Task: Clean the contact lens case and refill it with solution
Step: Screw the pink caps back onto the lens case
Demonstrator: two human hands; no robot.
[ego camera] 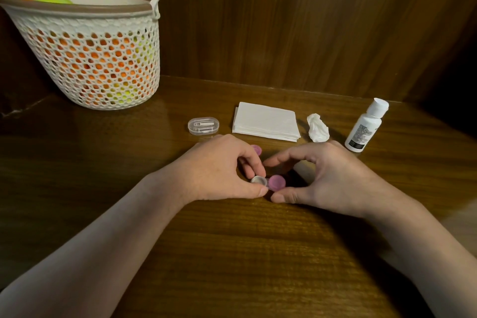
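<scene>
Purple and white plastic sits at the centre of the wooden table [232,253]: the contact lens case [267,182], one well open and pale, the other covered by a purple cap [276,182]. The left hand [219,170] pinches the open-well end between thumb and fingers, while the right hand [327,175] curves around the capped end, thumb tip touching it — fingers arched above rather than pressed down. A second purple cap [256,149] lies loose just behind the left hand's knuckles. Farther back stand a clear tweezer box [203,125], a stack of tissues [266,121], a crumpled tissue [317,127] and the white solution bottle [366,125] (cap on, upright). A perforated basket [90,59] occupies the far left corner.
</scene>
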